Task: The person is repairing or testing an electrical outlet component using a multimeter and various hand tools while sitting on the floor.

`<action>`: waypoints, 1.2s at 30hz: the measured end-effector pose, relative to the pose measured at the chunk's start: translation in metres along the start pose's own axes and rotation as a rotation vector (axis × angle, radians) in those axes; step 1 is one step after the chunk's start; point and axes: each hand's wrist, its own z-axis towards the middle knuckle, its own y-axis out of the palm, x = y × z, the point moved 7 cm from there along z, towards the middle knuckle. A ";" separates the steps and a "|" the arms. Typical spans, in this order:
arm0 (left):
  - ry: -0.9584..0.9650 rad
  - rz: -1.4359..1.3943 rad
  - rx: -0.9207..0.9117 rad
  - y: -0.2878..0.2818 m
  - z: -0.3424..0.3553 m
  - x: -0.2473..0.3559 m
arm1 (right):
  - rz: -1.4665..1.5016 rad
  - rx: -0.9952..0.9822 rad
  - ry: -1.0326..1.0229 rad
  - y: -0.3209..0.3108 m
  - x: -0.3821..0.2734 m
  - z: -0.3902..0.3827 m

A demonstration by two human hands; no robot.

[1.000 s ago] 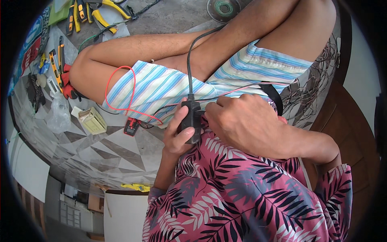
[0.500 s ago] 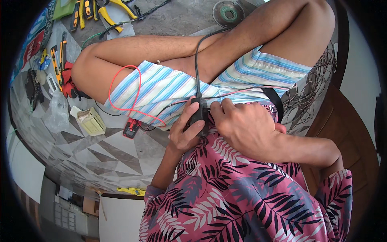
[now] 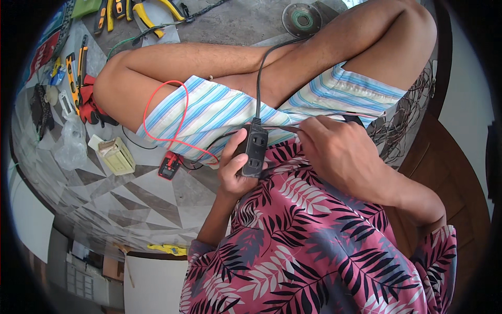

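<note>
My left hand grips a black power-strip socket block over my lap, thumb along its left side, sockets facing up. A black cable runs from the block's top across my thigh. My right hand sits just right of the block, fingers pinched on a thin metal probe or tool whose tip reaches the block's upper end. A red wire loops over my striped shorts down to a small red-and-black device on the floor.
I sit cross-legged on a patterned tile floor. Pliers and cutters with yellow handles lie at the top, more hand tools at left. A pale yellow box and a clear plastic bag lie left of my knee. A grinding disc rests beyond my leg.
My left hand has turned the socket block so its face shows. My right hand has shifted off the block to its right and now pinches the thin tool.
</note>
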 end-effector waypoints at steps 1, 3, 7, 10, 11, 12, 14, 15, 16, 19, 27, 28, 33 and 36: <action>0.001 0.021 0.021 -0.002 0.000 0.002 | 0.005 -0.003 -0.009 0.000 -0.001 -0.001; -0.016 0.013 0.066 -0.002 -0.002 0.002 | 0.246 -0.129 -0.020 0.008 -0.003 -0.004; -0.032 -0.018 0.071 -0.002 -0.001 0.001 | 0.324 -0.197 -0.031 0.027 -0.003 -0.002; -0.018 0.013 0.087 0.002 -0.002 0.003 | 0.449 -0.155 -0.050 0.025 -0.003 0.004; -0.018 0.010 0.082 0.003 -0.002 0.002 | 0.492 -0.171 -0.048 0.026 -0.002 0.006; 0.004 0.002 0.069 0.004 -0.002 0.003 | 0.533 -0.188 -0.047 0.027 -0.002 0.009; 0.025 -0.008 0.055 0.005 -0.004 0.002 | 0.526 -0.228 -0.041 0.029 0.000 0.012; 0.036 -0.016 0.036 0.005 -0.008 0.002 | 0.518 -0.270 -0.037 0.032 0.000 0.014; 0.046 -0.023 0.017 0.006 -0.011 0.001 | 0.517 -0.268 -0.037 0.034 0.001 0.015; 0.094 -0.051 -0.034 0.007 -0.013 -0.001 | 0.512 -0.200 -0.112 0.037 0.000 0.016; 0.018 -0.060 -0.035 0.002 -0.012 -0.006 | 0.570 -0.462 0.090 0.031 -0.003 0.024; -0.050 -0.073 0.004 -0.002 -0.012 -0.007 | 0.551 -0.365 0.011 0.026 -0.003 0.018; -0.086 -0.144 0.024 -0.001 -0.003 -0.004 | 0.405 -0.133 -0.133 0.013 -0.013 0.002; -0.104 -0.119 -0.014 -0.002 0.004 0.003 | 0.464 -0.130 -0.209 0.011 -0.022 -0.002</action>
